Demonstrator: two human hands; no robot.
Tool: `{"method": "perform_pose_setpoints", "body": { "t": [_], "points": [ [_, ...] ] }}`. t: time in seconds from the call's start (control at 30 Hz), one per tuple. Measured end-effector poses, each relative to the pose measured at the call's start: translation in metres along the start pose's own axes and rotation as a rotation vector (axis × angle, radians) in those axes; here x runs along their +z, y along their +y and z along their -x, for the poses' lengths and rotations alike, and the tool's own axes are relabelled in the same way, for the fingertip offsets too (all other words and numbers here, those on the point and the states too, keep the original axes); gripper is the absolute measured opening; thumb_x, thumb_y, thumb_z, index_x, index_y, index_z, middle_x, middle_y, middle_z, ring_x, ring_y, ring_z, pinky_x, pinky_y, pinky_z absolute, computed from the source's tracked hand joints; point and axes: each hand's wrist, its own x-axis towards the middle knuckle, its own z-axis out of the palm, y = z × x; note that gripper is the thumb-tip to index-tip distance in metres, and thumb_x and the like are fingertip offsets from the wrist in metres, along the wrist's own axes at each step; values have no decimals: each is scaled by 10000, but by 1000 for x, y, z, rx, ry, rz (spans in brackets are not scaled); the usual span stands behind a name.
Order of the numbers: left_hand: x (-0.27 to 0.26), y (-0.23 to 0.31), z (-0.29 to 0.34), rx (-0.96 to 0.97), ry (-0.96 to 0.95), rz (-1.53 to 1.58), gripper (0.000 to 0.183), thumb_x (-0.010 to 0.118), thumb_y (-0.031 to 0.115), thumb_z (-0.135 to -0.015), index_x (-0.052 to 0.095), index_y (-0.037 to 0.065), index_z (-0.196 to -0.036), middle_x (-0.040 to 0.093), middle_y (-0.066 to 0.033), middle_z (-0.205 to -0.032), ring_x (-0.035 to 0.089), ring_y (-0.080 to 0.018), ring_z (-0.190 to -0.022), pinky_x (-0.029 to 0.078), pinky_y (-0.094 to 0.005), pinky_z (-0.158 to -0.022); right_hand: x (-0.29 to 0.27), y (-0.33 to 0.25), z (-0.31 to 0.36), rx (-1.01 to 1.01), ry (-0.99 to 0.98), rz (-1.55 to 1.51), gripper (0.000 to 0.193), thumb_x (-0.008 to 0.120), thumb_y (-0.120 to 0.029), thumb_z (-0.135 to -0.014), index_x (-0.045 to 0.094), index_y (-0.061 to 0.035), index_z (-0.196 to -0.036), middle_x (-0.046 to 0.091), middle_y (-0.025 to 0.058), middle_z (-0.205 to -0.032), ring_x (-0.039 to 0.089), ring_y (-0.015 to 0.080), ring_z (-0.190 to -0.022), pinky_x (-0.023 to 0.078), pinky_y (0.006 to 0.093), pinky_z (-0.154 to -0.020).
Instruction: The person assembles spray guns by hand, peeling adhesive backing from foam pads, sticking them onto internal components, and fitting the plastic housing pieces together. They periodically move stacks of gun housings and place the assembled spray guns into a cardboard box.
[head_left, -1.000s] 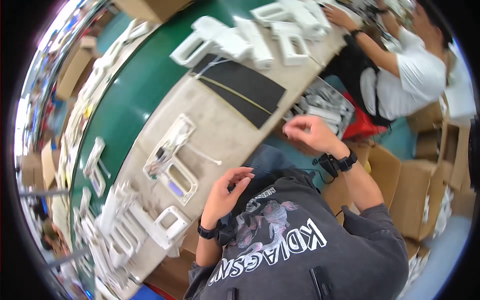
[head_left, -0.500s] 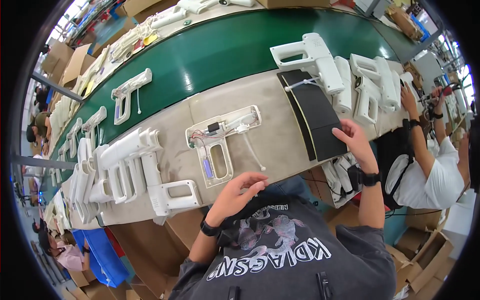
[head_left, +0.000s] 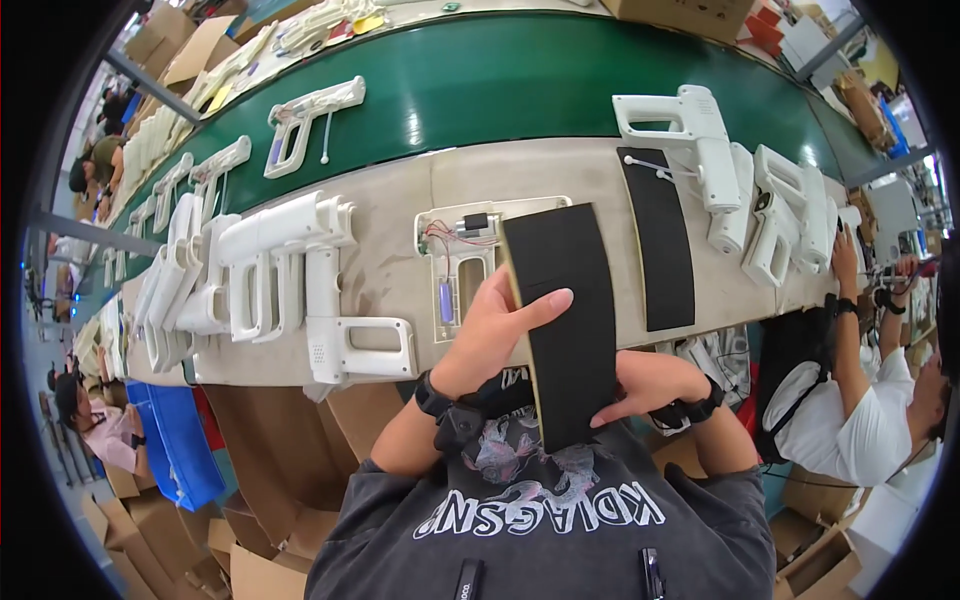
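Note:
A long black foam strip point(head_left: 568, 300) with a pale yellowish edge is held up over my lap and the table's near edge. My left hand point(head_left: 488, 335) grips its left side, thumb across the dark face. At the lower right edge, my right hand point(head_left: 655, 383) pinches the same strip. Partly hidden behind the strip lies an open white gun-shaped housing half point(head_left: 437, 250). Inside it are red wires, a black block and a purple cylindrical cell point(head_left: 446, 302). Another black foam strip point(head_left: 663, 260) lies flat on the table to the right.
White gun-shaped shells point(head_left: 280, 250) stand in a row on the left of the table. More white gun-shaped units point(head_left: 700, 140) lie at the right. A green conveyor belt point(head_left: 480, 85) runs beyond the table. A co-worker's arm point(head_left: 850, 300) reaches in at the right.
One foam strip has left the pair on the table and is now up in front of me. My left hand has closed on it; my right hand has moved toward my body.

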Motion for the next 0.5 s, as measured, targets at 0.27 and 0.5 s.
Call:
{"method": "perform_pose_setpoints", "body": {
  "t": [0.27,0.5],
  "points": [
    [-14,47,56,112,173,-270,338,690,73,-938,608,-27,-1250,710,-88,-1122,669,-129,-995,551,-296,-854,-65,-76,-14,-325,618,281,398,807,-121,-805,701,-44,-1181,669,69,-956,630,194,-806,515,305,-727],
    [-25,27,107,50,64,-570,319,658,92,-943,629,-29,-1237,718,-83,-1056,661,-135,-946,537,-305,-837,-22,-92,-64,-553,695,443,355,762,-18,-844,740,-81,-1192,677,76,-1048,636,190,-920,525,317,-793]
  ]
}}
